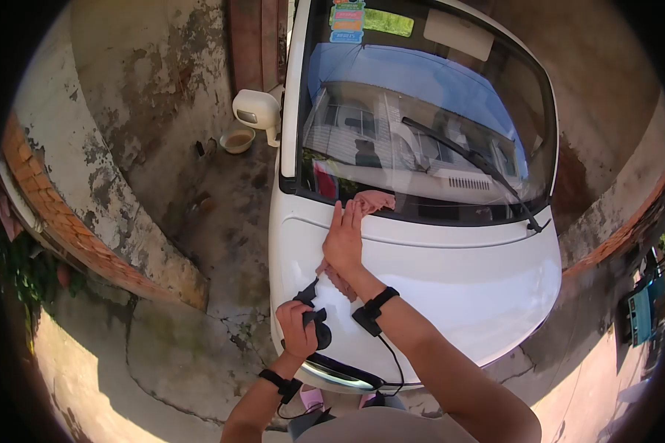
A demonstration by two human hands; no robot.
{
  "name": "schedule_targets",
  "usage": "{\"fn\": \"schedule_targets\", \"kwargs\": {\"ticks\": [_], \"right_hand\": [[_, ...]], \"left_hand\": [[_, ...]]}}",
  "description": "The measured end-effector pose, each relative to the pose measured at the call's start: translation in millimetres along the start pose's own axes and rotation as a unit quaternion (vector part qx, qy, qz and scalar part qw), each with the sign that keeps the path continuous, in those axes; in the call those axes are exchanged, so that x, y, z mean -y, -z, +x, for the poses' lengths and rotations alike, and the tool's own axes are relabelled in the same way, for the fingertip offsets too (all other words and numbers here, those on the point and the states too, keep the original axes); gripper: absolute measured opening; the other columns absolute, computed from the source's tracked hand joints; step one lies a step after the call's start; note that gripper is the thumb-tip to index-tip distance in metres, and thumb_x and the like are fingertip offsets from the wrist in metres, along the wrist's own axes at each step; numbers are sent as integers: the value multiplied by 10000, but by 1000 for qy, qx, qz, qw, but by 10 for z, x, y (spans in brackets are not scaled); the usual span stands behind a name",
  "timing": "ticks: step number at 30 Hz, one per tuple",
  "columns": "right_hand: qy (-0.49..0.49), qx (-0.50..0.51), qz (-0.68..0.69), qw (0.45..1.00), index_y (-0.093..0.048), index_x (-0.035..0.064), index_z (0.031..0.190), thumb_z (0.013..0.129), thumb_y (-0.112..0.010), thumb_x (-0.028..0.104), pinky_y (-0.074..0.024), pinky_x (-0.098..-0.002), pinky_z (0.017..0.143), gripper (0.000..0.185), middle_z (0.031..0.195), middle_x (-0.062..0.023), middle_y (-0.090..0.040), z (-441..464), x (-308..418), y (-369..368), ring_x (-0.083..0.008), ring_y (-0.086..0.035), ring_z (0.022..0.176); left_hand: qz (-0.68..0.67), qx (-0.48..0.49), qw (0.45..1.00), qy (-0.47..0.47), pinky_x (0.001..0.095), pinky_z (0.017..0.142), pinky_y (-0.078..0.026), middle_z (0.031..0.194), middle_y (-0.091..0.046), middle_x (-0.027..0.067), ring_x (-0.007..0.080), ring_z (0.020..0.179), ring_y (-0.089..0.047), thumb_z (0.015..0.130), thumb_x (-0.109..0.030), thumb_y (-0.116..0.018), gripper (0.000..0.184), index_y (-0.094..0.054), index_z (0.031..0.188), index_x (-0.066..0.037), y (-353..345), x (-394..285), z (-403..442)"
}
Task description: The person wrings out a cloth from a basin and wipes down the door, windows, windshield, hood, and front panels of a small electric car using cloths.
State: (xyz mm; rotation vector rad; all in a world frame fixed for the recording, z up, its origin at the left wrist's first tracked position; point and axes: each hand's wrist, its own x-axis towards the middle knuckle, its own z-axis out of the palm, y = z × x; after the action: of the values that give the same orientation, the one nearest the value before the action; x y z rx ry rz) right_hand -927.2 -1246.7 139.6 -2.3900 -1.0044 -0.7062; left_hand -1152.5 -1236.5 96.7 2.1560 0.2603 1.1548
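Observation:
My left hand (297, 332) is closed around a black handheld tool (319, 325) with a tapered nozzle, just above the front left part of the white hood (436, 273). The nozzle tip points up toward a pink cloth (374, 201) on the car. Fingers stretched and pressed together, my right hand (344, 240) lies flat over this cloth near the base of the windshield (421, 133). Part of the cloth shows beyond the fingertips and part below the wrist; its middle is hidden under the hand.
A wiper (480, 162) lies across the glass. The white side mirror (257, 111) juts out at the left, with a bowl (237, 141) on the ground beyond it. Peeling walls (118, 192) with brick edges flank the car. Straps with cables are on both wrists.

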Motion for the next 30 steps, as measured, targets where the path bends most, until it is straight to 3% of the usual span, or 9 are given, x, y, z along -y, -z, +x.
{"fn": "schedule_targets", "kwargs": {"ticks": [3,6,9,11,12,18,21,24,30], "right_hand": [[181,81,124,972,-340,-133,1399,736,-527,-28,-238,-361,1177,697,1384,-300,-455,448,568,-354,-364,-325,1398],[266,519,327,744,-495,-36,1337,803,-517,-3,-515,-395,851,536,1231,-249,-590,695,1244,-243,-380,-613,1069],[311,416,449,727,-580,-26,1242,825,-571,32,-485,-377,960,421,1304,-192,-556,92,1396,167,-324,-531,1219],[389,212,380,812,-581,-17,1254,740,-699,91,-476,-353,968,538,1400,-182,-500,-272,1232,486,-342,-490,1268],[337,211,374,838,-588,22,1275,678,-774,198,-332,-395,1132,650,1481,-154,-419,-478,1056,655,-318,-344,1398],[219,85,96,967,-659,27,1175,806,-616,320,-87,-501,1210,473,1420,-148,-482,-1381,475,918,-276,-337,1405],[230,286,-94,925,-684,20,1130,846,-548,353,-111,-482,1209,459,1331,-140,-555,-1326,211,1104,-276,-380,1364],[97,53,1,994,-632,24,1246,904,-500,276,-114,-481,1201,445,1373,-100,-537,-1340,-623,1017,-229,-354,1404],[-44,30,-83,995,-616,97,1277,903,-511,284,-87,-556,1185,431,1447,-49,-474,-1423,-1750,1643,-239,-278,1454]], "left_hand": [[-27,-10,1000,-14,465,875,-363,995,-515,184,372,959,-473,767,-82,-524,201,-549,951,-6,-29,65,-12],[-48,-43,997,33,438,817,-358,907,-491,189,369,862,-467,810,-93,-489,150,-529,923,-3,102,89,-69],[-41,-63,987,142,403,890,-385,968,-522,149,306,951,-494,872,-148,-460,229,-532,1001,27,595,93,-218],[-158,-263,892,331,396,986,-389,1149,-542,153,279,1095,-510,864,-132,-518,308,-526,1128,27,740,220,-417],[-206,-231,915,259,388,1038,-360,1243,-512,143,260,1169,-484,872,-139,-519,360,-508,1188,32,892,542,-537],[-143,54,984,92,411,1149,-242,1526,-332,145,307,1415,-301,871,-127,-483,517,-452,1375,-13,603,-71,657],[43,250,957,139,504,1191,13,1626,-79,187,430,1487,-3,988,-345,-392,633,-237,1542,-82,-198,331,1089],[320,201,919,109,530,1188,-29,1577,-137,296,473,1467,-63,987,-472,-388,726,-282,1494,36,-1134,181,1381],[195,281,935,-90,466,1206,-101,1549,-239,288,410,1468,-159,981,-394,-397,662,-360,1439,82,-2301,-959,1101]]}}
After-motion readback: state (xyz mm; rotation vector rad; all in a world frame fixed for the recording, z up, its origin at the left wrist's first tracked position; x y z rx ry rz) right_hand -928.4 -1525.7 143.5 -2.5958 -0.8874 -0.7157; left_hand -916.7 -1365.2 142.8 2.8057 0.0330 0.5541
